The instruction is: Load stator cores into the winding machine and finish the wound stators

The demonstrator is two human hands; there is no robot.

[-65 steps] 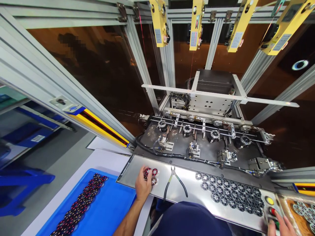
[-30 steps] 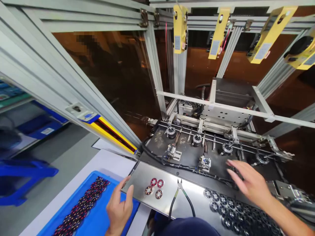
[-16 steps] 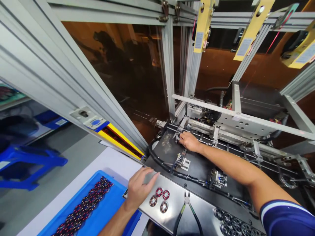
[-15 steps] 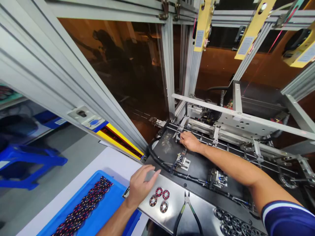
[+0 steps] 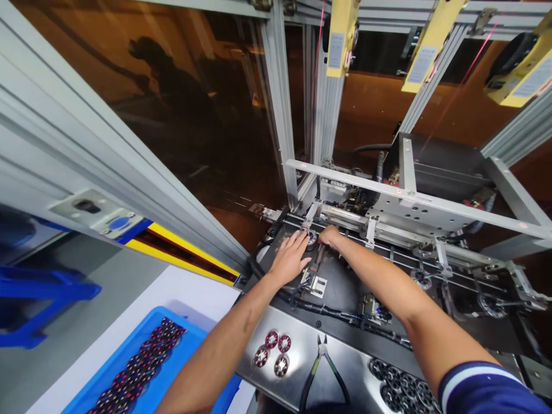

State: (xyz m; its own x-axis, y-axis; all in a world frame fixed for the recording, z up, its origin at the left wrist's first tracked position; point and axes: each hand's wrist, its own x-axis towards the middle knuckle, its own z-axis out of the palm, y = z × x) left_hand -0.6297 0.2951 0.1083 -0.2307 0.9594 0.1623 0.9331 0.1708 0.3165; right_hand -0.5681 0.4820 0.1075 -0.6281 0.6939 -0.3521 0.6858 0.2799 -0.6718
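My left hand (image 5: 291, 257) reaches over the black machine plate, fingers spread, its fingertips at the left edge of a round metal part (image 5: 310, 237) in a fixture. Just right of that part is my right hand (image 5: 330, 236), its fingers curled together; what they hold, if anything, is hidden. Below the hands, a small metal bracket (image 5: 318, 286) sits on the plate. On the steel ledge (image 5: 297, 325) lie several small round coils (image 5: 282, 365) and cutting pliers (image 5: 322, 351) with green and black handles.
A blue tray (image 5: 155, 328) with rows of coils stands at lower left. Several dark round parts (image 5: 393, 379) lie on the ledge at right. A metal crossbar (image 5: 353, 180) spans behind the hands; yellow devices (image 5: 342, 40) hang above. A frame post (image 5: 280, 103) rises at left.
My left hand has moved from above the ledge up and right to the round part. My right hand has shifted slightly right of that part, uncovering it. The camera view has shifted.
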